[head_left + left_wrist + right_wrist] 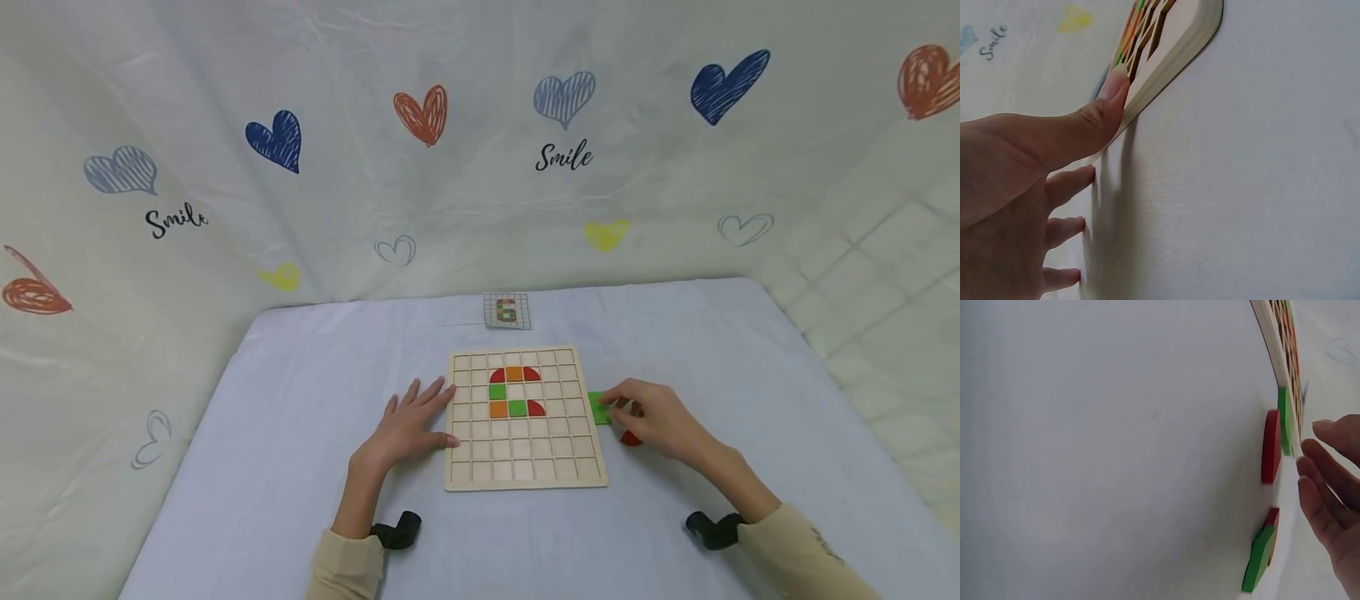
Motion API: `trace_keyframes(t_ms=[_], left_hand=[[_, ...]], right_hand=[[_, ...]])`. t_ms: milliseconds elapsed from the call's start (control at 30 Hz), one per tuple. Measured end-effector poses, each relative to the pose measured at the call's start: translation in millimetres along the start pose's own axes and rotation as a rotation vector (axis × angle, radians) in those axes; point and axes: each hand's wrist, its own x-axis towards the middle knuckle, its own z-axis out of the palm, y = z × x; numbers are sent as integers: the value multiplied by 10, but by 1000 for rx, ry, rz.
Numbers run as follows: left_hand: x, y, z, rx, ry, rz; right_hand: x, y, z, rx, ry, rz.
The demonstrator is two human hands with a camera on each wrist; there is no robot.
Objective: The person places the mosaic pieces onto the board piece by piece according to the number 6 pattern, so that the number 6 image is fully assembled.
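A wooden grid board (525,472) lies on the table, with several red, orange and green tiles set in its squares. The left hand (405,429) is spread at the board's left edge; its thumb (1113,84) rests on the rim. Just off the right edge, the right hand (663,419) hovers by a green square tile (597,408) and a curved red piece (630,438). Between its slightly bent fingers and thumb, the right wrist view shows no piece. There, another green piece (1259,559) leans against a red piece (1274,517), near the fingers.
Behind the board lies a small card (507,311) printed with a coloured grid figure like a 6. White cloth covers the table (300,467), and a heart-patterned curtain (480,192) hangs behind it. Dark wrist-camera mounts (401,531) sit by both forearms.
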Motion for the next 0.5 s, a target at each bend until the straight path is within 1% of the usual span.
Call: trace_keyframes(t_ms=[200, 400, 500], left_hand=[[5, 2, 6, 13, -1, -5], [6, -2, 13, 21, 5, -3], [7, -2, 18, 18, 5, -2]], right_hand=[[-99, 100, -98, -35, 12, 11], [-163, 162, -130, -137, 23, -7], [-191, 190, -145, -160, 25, -4]])
